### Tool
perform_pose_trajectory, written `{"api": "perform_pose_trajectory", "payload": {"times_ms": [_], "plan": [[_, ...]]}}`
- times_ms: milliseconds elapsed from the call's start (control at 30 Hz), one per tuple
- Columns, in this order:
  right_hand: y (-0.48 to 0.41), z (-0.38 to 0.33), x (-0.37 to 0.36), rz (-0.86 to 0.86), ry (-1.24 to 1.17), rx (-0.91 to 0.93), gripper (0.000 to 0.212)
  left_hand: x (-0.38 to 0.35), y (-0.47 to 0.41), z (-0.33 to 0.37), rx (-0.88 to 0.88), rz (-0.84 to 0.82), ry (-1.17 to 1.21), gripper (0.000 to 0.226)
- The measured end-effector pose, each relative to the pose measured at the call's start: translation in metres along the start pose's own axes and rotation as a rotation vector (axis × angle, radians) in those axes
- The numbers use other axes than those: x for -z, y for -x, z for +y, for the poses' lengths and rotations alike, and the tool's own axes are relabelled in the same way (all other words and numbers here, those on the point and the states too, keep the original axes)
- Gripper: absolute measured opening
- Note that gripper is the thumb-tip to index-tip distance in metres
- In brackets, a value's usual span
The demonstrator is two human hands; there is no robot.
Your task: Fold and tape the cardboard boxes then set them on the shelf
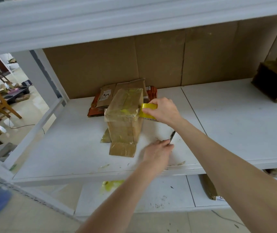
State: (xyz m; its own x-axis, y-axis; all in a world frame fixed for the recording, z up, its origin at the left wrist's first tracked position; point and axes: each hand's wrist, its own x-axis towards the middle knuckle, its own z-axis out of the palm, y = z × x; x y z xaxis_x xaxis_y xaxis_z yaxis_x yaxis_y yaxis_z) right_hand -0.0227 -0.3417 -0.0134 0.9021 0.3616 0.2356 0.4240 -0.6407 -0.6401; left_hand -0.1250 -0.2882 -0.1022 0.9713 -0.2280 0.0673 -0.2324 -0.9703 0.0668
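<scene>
Our right hand (pixel 163 111) grips tape (pixel 148 106) at the box (pixel 124 115); our blurred left hand (pixel 157 152) meets a tool (pixel 172 136), grip unclear.

1. We see a brown cardboard box (pixel 124 115) folded into shape and standing near the middle of a white shelf board (pixel 67 140). Glossy tape with yellowish patches covers its top and front.
2. One flap lies flat on the board toward us; another juts out at the lower left.
3. A roll of yellow adhesive tape (pixel 148 109) touches the box's upper right edge, pinched in the right hand (pixel 163 111).
4. Flattened cardboard boxes (pixel 104 98), brown and orange-red, lie stacked just behind the box.
</scene>
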Motion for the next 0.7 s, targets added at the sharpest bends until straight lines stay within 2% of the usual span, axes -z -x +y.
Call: {"api": "perform_pose_trajectory", "payload": {"times_ms": [100,200,300,400,533,700], "plan": [[-0.001,0.003,-0.001,0.004,-0.015,-0.012,0.033,-0.002,0.015,-0.019,0.058,0.064,-0.035,0.026],[-0.001,0.003,-0.003,0.002,-0.021,-0.034,0.034,0.0,0.042,-0.047,0.172,0.059,-0.094,0.033],[0.0,0.003,-0.003,-0.007,-0.027,-0.045,0.033,0.006,0.051,-0.057,0.255,0.055,-0.139,0.027],[0.002,0.001,-0.002,-0.005,-0.018,-0.05,0.033,0.008,0.038,-0.048,0.24,0.083,-0.074,0.031],[0.005,0.001,-0.003,-0.012,-0.005,-0.056,0.034,0.008,0.031,-0.041,0.23,0.062,-0.047,0.02],[0.01,0.006,-0.002,-0.04,-0.041,-0.081,0.032,0.027,0.06,-0.045,0.359,0.063,0.127,0.013]]}}
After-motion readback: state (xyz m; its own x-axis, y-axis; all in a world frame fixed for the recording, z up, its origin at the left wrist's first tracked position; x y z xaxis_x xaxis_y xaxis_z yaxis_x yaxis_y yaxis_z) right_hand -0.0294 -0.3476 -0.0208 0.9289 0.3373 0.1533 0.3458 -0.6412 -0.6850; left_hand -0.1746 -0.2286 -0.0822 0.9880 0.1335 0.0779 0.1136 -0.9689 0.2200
